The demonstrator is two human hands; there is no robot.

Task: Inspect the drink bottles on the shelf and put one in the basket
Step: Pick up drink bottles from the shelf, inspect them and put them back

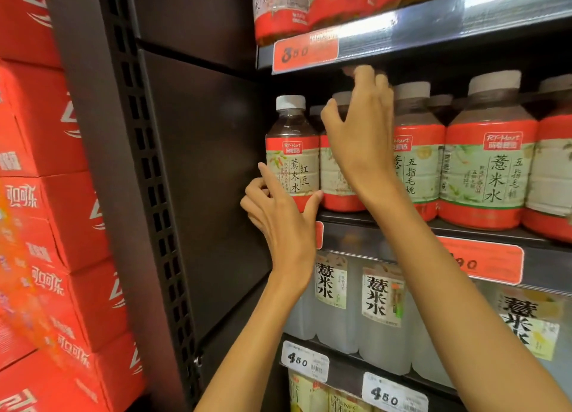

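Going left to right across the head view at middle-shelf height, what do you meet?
Red cartons → perforated shelf upright → dark side panel → white-capped bottle gripped by the left hand → right hand reaching up among the bottles → front grey-capped bottle.

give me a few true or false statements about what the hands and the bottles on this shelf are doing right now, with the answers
1. The left hand holds the bottom of the end bottle at the left of the row. True.
2. The right hand rests on the orange price tag. False: it reaches up among the bottle necks, under the shelf above.
3. The end bottle has a white cap. True.
4. The end bottle already lies in a basket. False: it stands upright at the shelf edge; no basket is in view.
5. Red cartons are stacked left of the shelving. True.
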